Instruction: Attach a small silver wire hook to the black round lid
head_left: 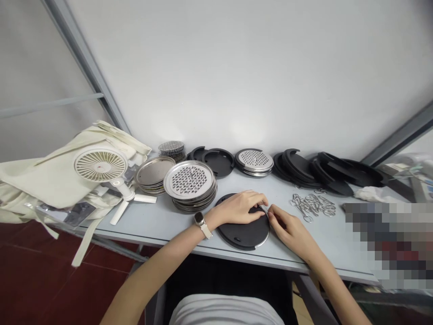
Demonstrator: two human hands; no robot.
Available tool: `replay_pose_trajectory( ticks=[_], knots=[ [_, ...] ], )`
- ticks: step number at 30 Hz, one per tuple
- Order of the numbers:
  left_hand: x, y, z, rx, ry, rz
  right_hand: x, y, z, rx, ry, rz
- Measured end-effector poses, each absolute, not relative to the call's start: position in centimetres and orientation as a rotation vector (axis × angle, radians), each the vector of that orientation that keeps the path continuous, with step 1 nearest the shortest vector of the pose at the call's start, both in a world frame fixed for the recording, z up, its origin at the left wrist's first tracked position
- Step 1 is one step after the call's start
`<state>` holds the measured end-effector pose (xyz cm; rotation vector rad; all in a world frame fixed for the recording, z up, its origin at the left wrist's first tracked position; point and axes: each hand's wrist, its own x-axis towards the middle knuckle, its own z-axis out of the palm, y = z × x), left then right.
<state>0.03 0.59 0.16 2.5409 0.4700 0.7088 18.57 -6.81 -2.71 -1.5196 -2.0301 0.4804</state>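
Note:
A round black plastic disc (243, 234) lies flat on the table, with a thin steel rim showing along its right edge. My left hand (237, 208) sits on the disc's upper part, fingers curled over it, with a watch on the wrist. My right hand (286, 225) is at the disc's right edge, its fingertips pinching a thin metal pin (264, 209). The pin's far end is hidden by my fingers. Behind the hands stands a stack of perforated steel discs (189, 180).
Along the wall are stacks of plain steel discs (154, 175), black rings (297, 169) and a perforated disc stack (254, 160). A pile of metal clips (313, 205) lies right of my hands. A white fan (100, 164) rests on a cream cloth bag (57, 176) at left.

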Motion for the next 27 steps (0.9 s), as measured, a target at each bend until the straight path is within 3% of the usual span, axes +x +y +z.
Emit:
replay_pose_trajectory(
  ticks=[27],
  knots=[
    [-0.07,0.28,0.18,2.707,0.579,0.7,18.74,-6.58,-3.07,-1.503,-2.035,0.505]
  ],
)
